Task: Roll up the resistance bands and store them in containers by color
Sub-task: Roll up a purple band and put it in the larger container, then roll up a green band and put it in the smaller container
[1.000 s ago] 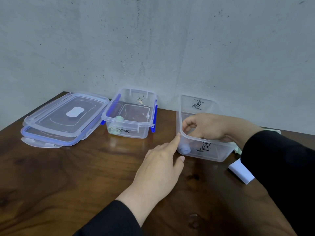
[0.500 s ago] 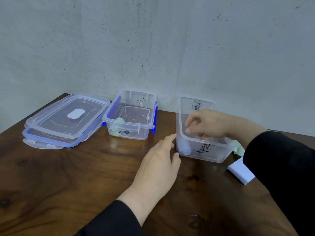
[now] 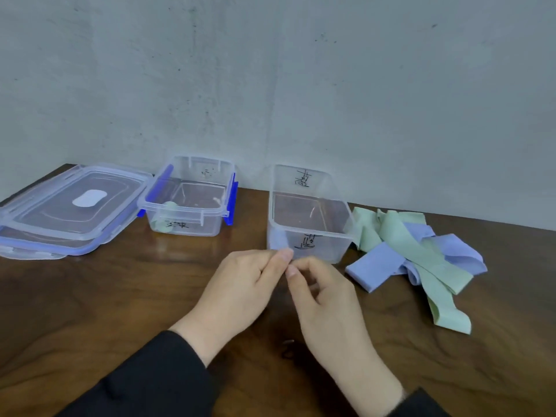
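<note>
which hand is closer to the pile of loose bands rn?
Right. The right hand sits just left of the pile of loose bands, in front of the clear container. The left hand is farther left, its fingertips meeting the right hand's.

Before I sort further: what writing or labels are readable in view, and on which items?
Right container: black handwritten marks on its near wall and on its far wall; characters not legible.
Left container: black handwritten mark on its near wall, fainter marks on the far wall; too small and blurred to read.
Top lid of the stack: white oval patch, no text visible.
Nothing can be quoted.
</note>
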